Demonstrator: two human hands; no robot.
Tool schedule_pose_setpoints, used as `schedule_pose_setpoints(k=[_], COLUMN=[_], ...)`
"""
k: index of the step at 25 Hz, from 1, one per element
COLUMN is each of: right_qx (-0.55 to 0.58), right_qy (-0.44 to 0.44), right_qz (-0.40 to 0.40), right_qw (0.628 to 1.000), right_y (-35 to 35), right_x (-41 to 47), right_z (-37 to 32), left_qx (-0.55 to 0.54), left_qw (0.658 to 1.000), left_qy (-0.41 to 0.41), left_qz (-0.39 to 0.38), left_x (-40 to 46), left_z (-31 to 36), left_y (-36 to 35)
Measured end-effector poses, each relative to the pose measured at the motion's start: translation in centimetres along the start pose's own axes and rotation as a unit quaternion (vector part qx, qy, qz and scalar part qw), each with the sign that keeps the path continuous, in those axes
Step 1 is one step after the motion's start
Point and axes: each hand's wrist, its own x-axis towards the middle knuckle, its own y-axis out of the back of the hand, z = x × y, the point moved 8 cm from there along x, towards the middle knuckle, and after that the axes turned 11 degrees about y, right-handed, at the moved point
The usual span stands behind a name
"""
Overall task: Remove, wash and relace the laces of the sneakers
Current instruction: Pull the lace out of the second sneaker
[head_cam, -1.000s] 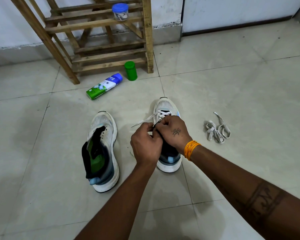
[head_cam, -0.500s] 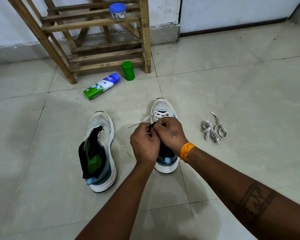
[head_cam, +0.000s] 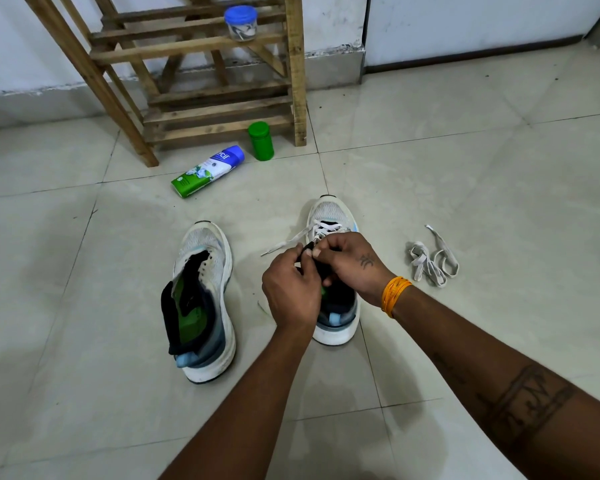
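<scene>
Both hands, left hand (head_cam: 291,289) and right hand (head_cam: 352,265), are pinched on the lace (head_cam: 291,240) over the right-side sneaker (head_cam: 333,216). Slack is best drawn evenly, eyelet by eyelet. One loose lace (head_cam: 430,263) lies beyond the right hand.

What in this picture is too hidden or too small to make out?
All in the head view:
- Upper eyelets of the right sneaker: covered by the left hand and right hand.
- Which part of the lace each hand pinches: fingers overlap.
- Contents of the jar: too small.
- Rack: top cut off.
</scene>
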Motion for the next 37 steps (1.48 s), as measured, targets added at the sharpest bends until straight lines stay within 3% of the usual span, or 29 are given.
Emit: schedule_pose_setpoints(k=[9, 14, 21, 24, 31, 34, 37], right_qx=[-0.087, -0.085, -0.080, -0.117, -0.332, -0.382, -0.372], right_qy=[0.072, 0.076, 0.036, 0.024, 0.166, 0.159, 0.169], right_qz=[0.081, 0.095, 0.270, 0.264, 0.213, 0.161, 0.187], right_qw=[0.990, 0.989, 0.959, 0.957, 0.904, 0.896, 0.893], right_y=[-0.2, -0.1, 4.0, 6.7, 5.2, 3.0, 3.2], right_x=[-0.4, -0.5, -0.7, 0.5, -2.3, -3.2, -3.5], right_z=[0.6, 0.6, -0.6, -0.5, -2.3, -0.9, 0.1], left_qx=[-0.024, 0.005, -0.013, -0.014, 0.036, 0.195, 0.378], left_qw=[0.995, 0.997, 0.998, 0.999, 0.994, 0.958, 0.872], left_qy=[0.092, 0.082, 0.062, 0.037, -0.080, -0.170, -0.254], left_qz=[0.009, -0.006, 0.000, -0.013, -0.068, -0.123, -0.178], left_x=[-0.1, 0.3, 1.0, 1.2, 1.5, 2.2, 2.0], left_z=[-0.7, -0.5, -0.9, -0.9, 1.7, 4.4, 5.6], left_y=[-0.3, -0.4, 0.0, 0.0, -1.0, -3.1, -5.6])
